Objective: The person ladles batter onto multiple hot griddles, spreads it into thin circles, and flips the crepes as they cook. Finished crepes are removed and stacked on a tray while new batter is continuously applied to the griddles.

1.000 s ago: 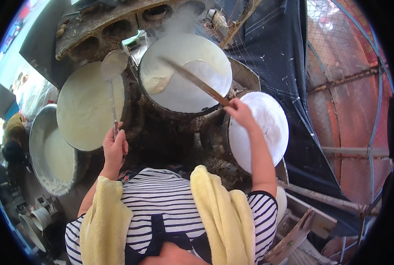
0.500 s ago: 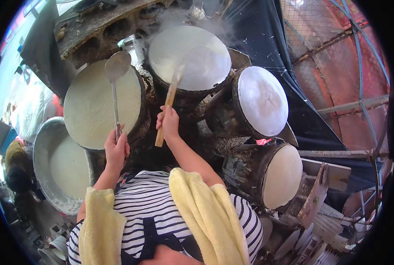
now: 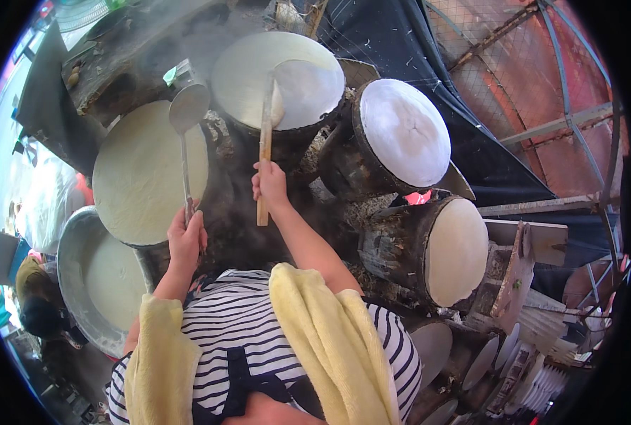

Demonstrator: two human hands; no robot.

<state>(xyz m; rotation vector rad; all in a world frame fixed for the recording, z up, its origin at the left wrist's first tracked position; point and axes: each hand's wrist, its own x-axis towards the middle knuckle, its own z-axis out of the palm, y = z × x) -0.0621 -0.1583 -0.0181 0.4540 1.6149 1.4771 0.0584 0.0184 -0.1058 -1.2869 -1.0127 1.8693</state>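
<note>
My left hand (image 3: 186,244) is closed around the handle of a long metal ladle (image 3: 189,110). Its bowl hangs over the right edge of a round griddle (image 3: 142,180) covered with pale batter. My right hand (image 3: 271,185) grips a wooden-handled spreader (image 3: 266,131) whose rounded pale head is at the back round griddle (image 3: 252,78). On that griddle a cream layer covers the left part, and the right part looks whiter and shinier. At lower left, a wide metal basin (image 3: 65,248) contains pale batter (image 3: 117,273).
To the right, two drum-shaped stoves carry a round white sheet (image 3: 405,131) and a cream round sheet (image 3: 457,253). More round tops (image 3: 432,350) sit at lower right. Black plastic sheeting (image 3: 386,64) and a metal frame (image 3: 563,124) stand behind. Steam drifts at the back.
The spreader's head has swung to the left, and its handle is now nearly upright. My view has shifted slightly, bringing more of the lower-right round tops into sight. Both hands keep their holds.
</note>
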